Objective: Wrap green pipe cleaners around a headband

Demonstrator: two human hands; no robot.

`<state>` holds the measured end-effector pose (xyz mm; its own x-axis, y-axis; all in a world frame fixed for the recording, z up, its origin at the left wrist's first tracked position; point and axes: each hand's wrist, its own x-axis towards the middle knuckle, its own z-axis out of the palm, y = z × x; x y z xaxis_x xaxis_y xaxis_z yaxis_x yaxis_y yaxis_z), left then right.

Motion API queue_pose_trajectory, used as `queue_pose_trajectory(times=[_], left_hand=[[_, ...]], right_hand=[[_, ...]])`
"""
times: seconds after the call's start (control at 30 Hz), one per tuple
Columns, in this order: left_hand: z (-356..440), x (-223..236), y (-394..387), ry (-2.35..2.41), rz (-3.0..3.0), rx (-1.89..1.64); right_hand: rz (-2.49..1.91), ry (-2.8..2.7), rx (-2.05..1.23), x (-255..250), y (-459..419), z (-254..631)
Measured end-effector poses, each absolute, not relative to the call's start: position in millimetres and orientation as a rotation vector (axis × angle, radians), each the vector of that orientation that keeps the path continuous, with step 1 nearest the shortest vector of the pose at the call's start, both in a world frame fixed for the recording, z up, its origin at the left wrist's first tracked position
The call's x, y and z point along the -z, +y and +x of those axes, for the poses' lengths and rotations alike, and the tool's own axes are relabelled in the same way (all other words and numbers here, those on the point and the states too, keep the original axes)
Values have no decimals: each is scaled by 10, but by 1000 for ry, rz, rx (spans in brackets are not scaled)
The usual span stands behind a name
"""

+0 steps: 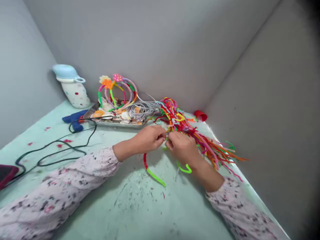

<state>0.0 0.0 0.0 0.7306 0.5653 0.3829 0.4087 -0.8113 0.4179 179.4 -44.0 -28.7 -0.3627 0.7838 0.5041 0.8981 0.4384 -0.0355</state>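
Our left hand [147, 139], right hand [182, 148] pinch narrow at pipe-cleaner bundle [178, 120] (light, soft, bendy); grip near gathered middle.

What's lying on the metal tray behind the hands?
Seashells and a coil of gray cord lie on the tray, with pipe-cleaner hoops standing at its back. They cover most of its floor, so the metal there cannot be seen.

1. No words, labels, brands, numbers or signs can be read anywhere in view.
2. The white spotted flask [75, 95] beyond the left hand [147, 139] carries only coloured dots, no readable lettering.
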Motion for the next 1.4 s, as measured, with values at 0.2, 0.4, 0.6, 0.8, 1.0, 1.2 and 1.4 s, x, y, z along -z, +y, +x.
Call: queue_pose_trajectory(times=[0.2,0.4,0.6,0.8,1.0,1.2,1.4], left_hand=[[-28,-7,30,887,2523,-923],[-45,-7,35,823,2508,-1069],[-24,9,12,830,2518,-1034],[-31,3,8,835,2529,-998],[-36,-17,6,839,2546,-958],[-40,-31,8,859,2534,-941],[-51,-45,32,868,2523,-895]], right_hand=[[-1497,-1967,-446,111,-392,1842],[-1295,-1491,-1373,58,-365,1851],[-1184,-1159,-1510,114,-338,1828],[-1150,-1161,-1513,110,-333,1818],[-1139,-1175,-1495,108,-335,1796],[-1069,-1173,-1501,123,-335,1793],[-1096,-1089,-1542,153,-332,1807]])
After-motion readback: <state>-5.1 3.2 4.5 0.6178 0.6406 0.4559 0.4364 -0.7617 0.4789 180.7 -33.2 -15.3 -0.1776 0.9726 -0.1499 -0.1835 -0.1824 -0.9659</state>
